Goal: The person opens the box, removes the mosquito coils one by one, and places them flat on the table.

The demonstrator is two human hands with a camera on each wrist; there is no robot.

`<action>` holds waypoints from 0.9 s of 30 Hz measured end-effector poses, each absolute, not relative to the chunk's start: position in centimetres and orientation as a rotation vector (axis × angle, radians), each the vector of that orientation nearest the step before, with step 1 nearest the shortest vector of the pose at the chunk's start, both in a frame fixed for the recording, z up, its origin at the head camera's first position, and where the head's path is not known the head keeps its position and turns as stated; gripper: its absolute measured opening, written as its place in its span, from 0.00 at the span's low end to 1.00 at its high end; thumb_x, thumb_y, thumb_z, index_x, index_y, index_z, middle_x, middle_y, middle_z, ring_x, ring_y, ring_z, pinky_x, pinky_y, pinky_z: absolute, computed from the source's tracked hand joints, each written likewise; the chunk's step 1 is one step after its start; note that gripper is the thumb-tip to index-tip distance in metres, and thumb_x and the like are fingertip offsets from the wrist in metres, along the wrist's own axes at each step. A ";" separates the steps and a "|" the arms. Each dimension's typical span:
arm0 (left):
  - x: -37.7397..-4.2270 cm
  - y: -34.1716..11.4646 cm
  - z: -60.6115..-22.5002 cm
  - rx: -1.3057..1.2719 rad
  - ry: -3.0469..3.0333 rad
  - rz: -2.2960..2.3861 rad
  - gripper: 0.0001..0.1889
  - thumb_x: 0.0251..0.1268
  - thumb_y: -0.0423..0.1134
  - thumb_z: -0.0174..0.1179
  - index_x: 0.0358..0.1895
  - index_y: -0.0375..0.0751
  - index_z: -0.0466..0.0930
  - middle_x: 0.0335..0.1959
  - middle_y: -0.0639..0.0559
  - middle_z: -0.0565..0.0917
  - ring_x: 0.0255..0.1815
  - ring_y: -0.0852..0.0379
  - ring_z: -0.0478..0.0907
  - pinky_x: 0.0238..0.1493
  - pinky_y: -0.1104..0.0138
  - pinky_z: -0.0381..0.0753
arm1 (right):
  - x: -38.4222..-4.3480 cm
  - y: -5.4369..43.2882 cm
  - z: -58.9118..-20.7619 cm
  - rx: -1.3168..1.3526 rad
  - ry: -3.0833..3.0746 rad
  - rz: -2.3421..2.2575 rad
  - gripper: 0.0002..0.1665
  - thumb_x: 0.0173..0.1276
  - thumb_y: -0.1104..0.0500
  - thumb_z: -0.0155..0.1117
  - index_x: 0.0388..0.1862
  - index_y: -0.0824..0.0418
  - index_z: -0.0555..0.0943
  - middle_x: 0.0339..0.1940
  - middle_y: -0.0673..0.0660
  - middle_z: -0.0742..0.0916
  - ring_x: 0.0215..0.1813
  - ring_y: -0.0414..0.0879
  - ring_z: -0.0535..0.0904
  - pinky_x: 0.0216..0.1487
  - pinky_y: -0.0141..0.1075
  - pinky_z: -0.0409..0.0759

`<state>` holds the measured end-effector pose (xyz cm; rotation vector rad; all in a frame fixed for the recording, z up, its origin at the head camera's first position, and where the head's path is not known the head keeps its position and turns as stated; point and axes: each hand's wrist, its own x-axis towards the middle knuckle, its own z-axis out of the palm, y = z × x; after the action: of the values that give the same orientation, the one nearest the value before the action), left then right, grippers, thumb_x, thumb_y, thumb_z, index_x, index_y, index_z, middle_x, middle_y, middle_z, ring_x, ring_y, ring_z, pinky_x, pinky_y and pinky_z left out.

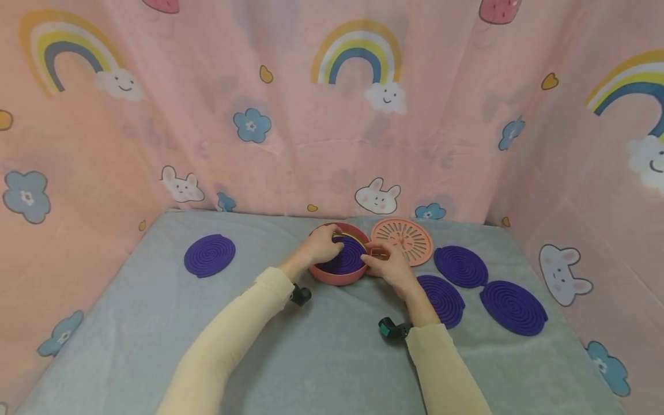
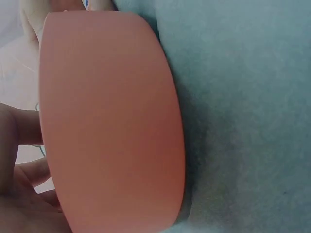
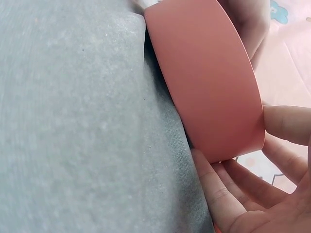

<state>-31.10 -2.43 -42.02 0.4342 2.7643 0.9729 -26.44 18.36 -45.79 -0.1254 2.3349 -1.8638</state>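
A round salmon-pink holder (image 1: 339,279) with a tall smooth wall stands on the table. Inside it lies a purple spiral coaster (image 1: 349,258), with a thin yellow edge (image 1: 354,235) showing along its far side. My left hand (image 1: 323,246) reaches over the holder's left rim, its thumb and fingers curled at the coaster's edge; the left wrist view hides the fingertips behind the wall. On the opposite side, my right hand (image 1: 391,266) grips the holder. In the right wrist view its thumb (image 3: 286,125) is at the rim and its other fingers (image 3: 216,191) lie against the lower wall.
A salmon slotted disc (image 1: 417,245) lies just right of the holder, partly behind my right hand. Three more purple spiral coasters lie farther right, one (image 1: 441,300) partly under my right wrist. Another coaster (image 1: 210,255) is at the left. A patterned pink curtain (image 1: 290,161) borders the table.
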 end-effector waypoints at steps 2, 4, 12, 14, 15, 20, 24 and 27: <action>-31.0 -2.4 -41.9 0.446 2.768 0.976 0.21 0.74 0.39 0.58 0.65 0.35 0.75 0.63 0.40 0.79 0.67 0.44 0.73 0.69 0.51 0.71 | -26.5 18.4 -45.8 -0.133 2.338 -1.862 0.28 0.74 0.59 0.66 0.69 0.65 0.73 0.66 0.69 0.74 0.63 0.62 0.77 0.53 0.46 0.86; -31.0 -2.5 -42.0 0.458 2.774 0.990 0.21 0.74 0.38 0.58 0.65 0.35 0.75 0.63 0.39 0.79 0.67 0.44 0.73 0.69 0.51 0.71 | -26.5 18.4 -45.8 -0.136 2.340 -1.860 0.28 0.73 0.59 0.67 0.69 0.65 0.73 0.66 0.69 0.74 0.63 0.62 0.77 0.53 0.47 0.86; -31.3 -3.1 -42.1 0.385 2.733 1.237 0.22 0.70 0.33 0.61 0.66 0.36 0.75 0.64 0.38 0.78 0.67 0.42 0.73 0.68 0.50 0.74 | -26.6 18.4 -45.8 -0.127 2.316 -1.875 0.27 0.74 0.60 0.66 0.69 0.64 0.73 0.66 0.69 0.74 0.62 0.61 0.77 0.53 0.46 0.86; -31.2 -3.2 -42.0 0.334 2.696 1.313 0.22 0.70 0.32 0.62 0.66 0.37 0.76 0.64 0.37 0.78 0.67 0.41 0.73 0.67 0.49 0.75 | -26.6 18.4 -45.9 -0.127 2.315 -1.873 0.27 0.74 0.60 0.66 0.69 0.64 0.73 0.66 0.68 0.74 0.63 0.61 0.76 0.53 0.46 0.86; -31.2 -3.3 -41.8 0.307 2.671 1.353 0.22 0.70 0.32 0.62 0.65 0.37 0.76 0.64 0.37 0.78 0.67 0.41 0.73 0.66 0.49 0.75 | -26.6 18.4 -45.9 -0.129 2.315 -1.872 0.27 0.74 0.59 0.66 0.69 0.64 0.74 0.66 0.68 0.74 0.63 0.61 0.76 0.53 0.46 0.86; -31.0 -3.7 -41.7 0.234 2.548 1.455 0.22 0.71 0.34 0.63 0.66 0.42 0.77 0.66 0.39 0.76 0.67 0.42 0.73 0.64 0.50 0.78 | -26.6 18.4 -45.9 -0.128 2.310 -1.875 0.27 0.74 0.59 0.66 0.68 0.63 0.74 0.65 0.68 0.75 0.62 0.61 0.77 0.53 0.46 0.86; -30.9 -3.8 -41.7 0.313 2.501 1.423 0.25 0.71 0.34 0.63 0.70 0.45 0.74 0.68 0.41 0.75 0.67 0.43 0.73 0.64 0.49 0.77 | -26.5 18.4 -45.8 -0.134 2.303 -1.886 0.27 0.74 0.60 0.66 0.69 0.64 0.74 0.65 0.69 0.74 0.61 0.60 0.77 0.53 0.45 0.86; -30.7 -3.7 -41.7 0.370 2.493 1.414 0.25 0.71 0.31 0.62 0.70 0.46 0.74 0.69 0.42 0.74 0.68 0.44 0.72 0.66 0.49 0.75 | -26.4 18.4 -45.7 -0.128 2.297 -1.891 0.27 0.74 0.60 0.66 0.69 0.64 0.73 0.66 0.69 0.74 0.61 0.60 0.77 0.52 0.45 0.86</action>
<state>-30.70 -3.72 -41.66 0.3703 2.4929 1.4143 -26.43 18.44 -45.72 -0.1282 2.2973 -1.8906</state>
